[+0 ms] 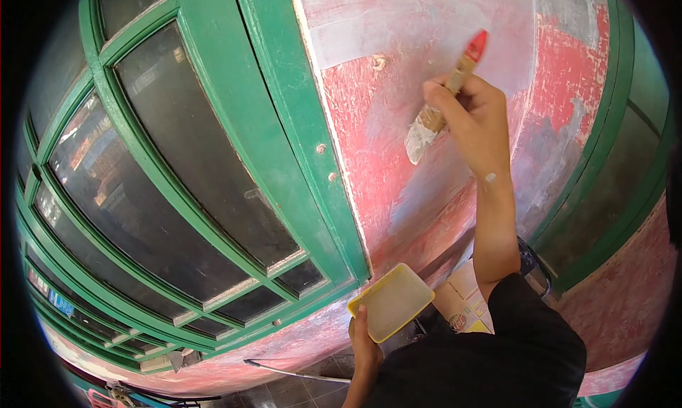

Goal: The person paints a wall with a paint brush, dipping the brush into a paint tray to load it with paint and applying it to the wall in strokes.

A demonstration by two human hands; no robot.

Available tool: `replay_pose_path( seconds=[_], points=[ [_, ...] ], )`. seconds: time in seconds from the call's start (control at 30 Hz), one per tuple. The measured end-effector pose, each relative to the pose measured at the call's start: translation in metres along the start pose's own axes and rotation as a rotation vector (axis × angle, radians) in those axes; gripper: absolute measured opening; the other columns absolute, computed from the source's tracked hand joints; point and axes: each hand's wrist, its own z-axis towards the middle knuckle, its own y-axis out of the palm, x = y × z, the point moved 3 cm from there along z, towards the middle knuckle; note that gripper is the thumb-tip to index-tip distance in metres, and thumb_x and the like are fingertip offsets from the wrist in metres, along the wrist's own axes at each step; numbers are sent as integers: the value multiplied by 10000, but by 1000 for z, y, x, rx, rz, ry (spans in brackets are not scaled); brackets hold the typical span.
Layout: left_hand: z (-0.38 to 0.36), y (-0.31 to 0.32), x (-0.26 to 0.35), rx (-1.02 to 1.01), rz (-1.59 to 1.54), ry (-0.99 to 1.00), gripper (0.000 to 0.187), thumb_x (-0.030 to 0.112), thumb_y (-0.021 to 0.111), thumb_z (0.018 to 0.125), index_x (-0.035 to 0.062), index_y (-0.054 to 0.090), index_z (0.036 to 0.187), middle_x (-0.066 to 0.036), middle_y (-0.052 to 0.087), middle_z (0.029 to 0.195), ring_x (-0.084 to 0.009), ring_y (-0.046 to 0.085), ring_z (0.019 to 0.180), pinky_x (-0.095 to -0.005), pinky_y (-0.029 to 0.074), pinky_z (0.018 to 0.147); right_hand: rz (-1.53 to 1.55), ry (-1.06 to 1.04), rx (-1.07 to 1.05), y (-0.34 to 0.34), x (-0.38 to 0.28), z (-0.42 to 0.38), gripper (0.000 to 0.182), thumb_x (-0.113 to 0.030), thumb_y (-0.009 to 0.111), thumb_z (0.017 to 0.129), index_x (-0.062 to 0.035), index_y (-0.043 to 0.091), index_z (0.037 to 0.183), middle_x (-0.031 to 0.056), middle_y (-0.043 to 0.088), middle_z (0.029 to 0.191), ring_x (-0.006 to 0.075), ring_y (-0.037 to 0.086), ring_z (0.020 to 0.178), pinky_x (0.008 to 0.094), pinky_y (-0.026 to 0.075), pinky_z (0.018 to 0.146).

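A paintbrush (462, 70) with a red-tipped wooden handle is gripped in my right hand (476, 109), its whitish bristles pointing down and left in front of the wall. Whether the bristles touch the wall I cannot tell. Pale paint covers the upper part of the red, worn wall (355, 102). A small whitish spot marks my right wrist. Lower down, my left hand (364, 340) holds a shallow yellow-rimmed tray (394, 301) with pale contents, the thumb over its rim.
Green-framed windows (192, 124) fill the left side, and another green frame (604, 166) stands at the right. Below are dark floor tiles (284, 392), a thin pale rod (298, 373), a cardboard box (458, 298) and a dark curved rim beside my right forearm.
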Motion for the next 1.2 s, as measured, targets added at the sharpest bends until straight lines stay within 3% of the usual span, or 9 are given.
replay_pose_path(
  seconds=[0.33,0.4,0.47,0.53,0.63,0.67,0.73,0.83,1.2],
  points=[
    [3,7,-4,-58,2,-34,547,413,509,1025,-15,484,1365,-131,594,1301,-217,576,1207,-351,436,1036,-502,-48,-98,39,-19,35,337,-226,740,845,70,669,700,168,627,579,238,616,498,368,484,532],
    [4,7,-5,-10,-19,10,487,391,555,1005,-23,548,1259,-114,646,1147,-192,646,1012,-324,515,877,-536,-65,-101,40,-14,38,332,-229,741,851,56,664,700,130,613,564,192,602,490,338,472,514],
    [4,8,-3,-8,-26,14,488,395,554,1005,-22,547,1260,-112,646,1145,-191,646,1009,-325,515,876,-570,-86,-108,42,-14,41,327,-233,742,858,42,658,701,92,600,550,145,587,481,308,460,495],
    [2,9,-1,-3,-33,17,490,398,553,1006,-21,547,1261,-111,646,1143,-191,646,1007,-325,515,875,-575,-70,-88,43,-15,41,296,-203,725,819,68,679,711,203,617,590,309,609,529,413,487,581],
    [3,8,0,-46,-16,-39,554,413,518,1021,-8,472,1377,-129,588,1311,-227,570,1217,-363,432,1045,-630,-146,-95,45,-17,42,290,-198,714,814,67,676,702,215,605,589,334,600,535,422,490,596],
    [4,8,0,-51,-13,-25,557,417,519,1020,-6,471,1380,-128,588,1312,-228,569,1218,-364,430,1046,-631,-146,-94,45,-16,42,290,-198,714,814,67,676,702,215,605,589,334,600,535,422,490,596],
    [5,8,1,-57,-10,-12,560,421,519,1019,-4,470,1382,-127,587,1313,-228,569,1218,-364,429,1048,-691,-223,-95,45,-14,43,310,-222,766,831,53,673,723,92,618,577,168,595,492,311,469,505],
    [5,12,6,-67,-33,-18,558,423,519,1020,0,471,1381,-124,589,1310,-226,569,1218,-363,430,1044,-388,-43,-149,33,-11,41,377,-293,811,818,22,640,701,61,607,577,127,567,489,282,443,476],
    [11,13,5,-75,-2,-9,519,419,525,1019,17,496,1346,-108,607,1273,-216,585,1188,-356,440,1029,-252,384,-86,-5,35,-29,507,-421,846,797,-86,498,643,43,556,541,89,510,404,232,364,357]
  ],
)
